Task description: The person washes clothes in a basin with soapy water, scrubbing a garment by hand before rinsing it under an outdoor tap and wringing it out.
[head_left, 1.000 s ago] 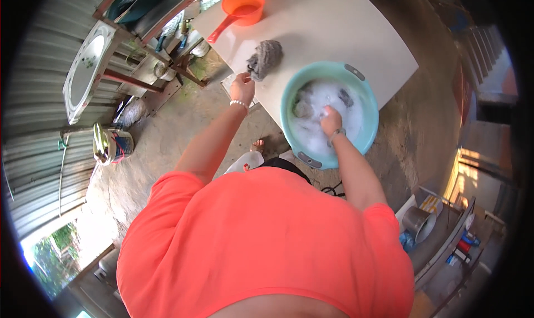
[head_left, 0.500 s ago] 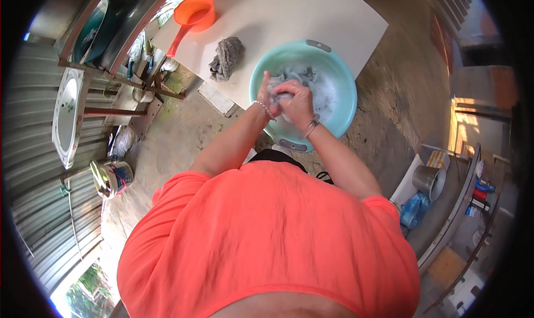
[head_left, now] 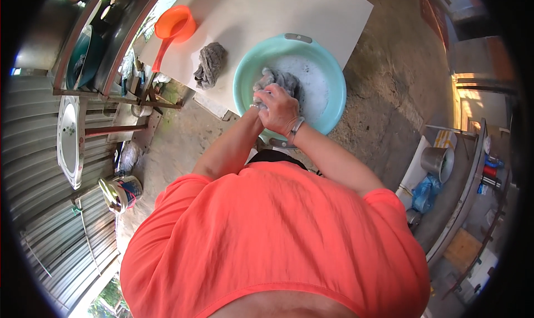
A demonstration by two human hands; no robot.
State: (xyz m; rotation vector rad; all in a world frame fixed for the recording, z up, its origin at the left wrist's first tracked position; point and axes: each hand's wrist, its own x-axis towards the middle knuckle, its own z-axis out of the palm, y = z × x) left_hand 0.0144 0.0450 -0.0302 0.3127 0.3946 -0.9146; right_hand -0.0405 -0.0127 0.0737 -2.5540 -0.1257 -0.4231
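Head view shows both hands clenched together on a wet grey cloth (head_left: pixel 281 80) over the near side of a basin (head_left: pixel 334 79). The right hand (head_left: pixel 282 111) lies on top, fingers curled tight into the cloth, a thin metal bangle at its wrist. The left hand (head_left: pixel 259 102) is mostly hidden under it, pressed against the same bunched fabric; it too wears a thin bangle. The cloth is crumpled, soaked and lumpy, rising out of white foam.

The basin is round, smooth turquoise plastic with a grey handle at its far rim, holding soapy water. It sits on a flat pale slab (head_left: pixel 261 12) with straight edges, laid over rough concrete ground (head_left: pixel 389 79). Near the basin, to its left on the slab, lies a second grey cloth (head_left: pixel 210 65), twisted into a ropey wad. Farther left stands an orange plastic scoop (head_left: pixel 176 24) with a long handle.

At the left, corrugated metal sheeting (head_left: pixel 33 151) and a rusty metal frame (head_left: pixel 111 98) border the yard, with a shiny round tin (head_left: pixel 119 193) on the ground. The person wears a loose orange shirt (head_left: pixel 267 234).
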